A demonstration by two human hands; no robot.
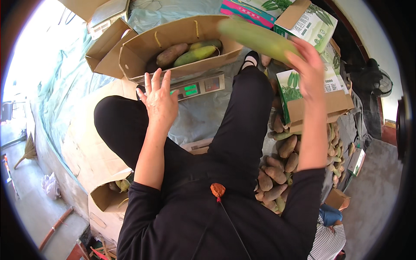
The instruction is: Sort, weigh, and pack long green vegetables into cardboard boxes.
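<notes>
My right hand (305,65) is closed round the thick end of a long green radish (255,37), raised and blurred by motion at the right end of a brown cardboard box (182,71). Several radishes (197,55), green and brownish, lie inside that box, which has yellow cord loops on its far wall. My left hand (159,97) has its fingers spread, their tips at the box's near wall; whether they touch it I cannot tell. Under the box is a scale (208,84) with a lit green display, between my knees.
Printed cartons (312,86) stand at the right, above a heap of soil-brown radishes (275,177). A smaller open box (106,197) with radishes sits at the left. A fan (377,80) is far right; another person's striped clothing (327,240) shows lower right.
</notes>
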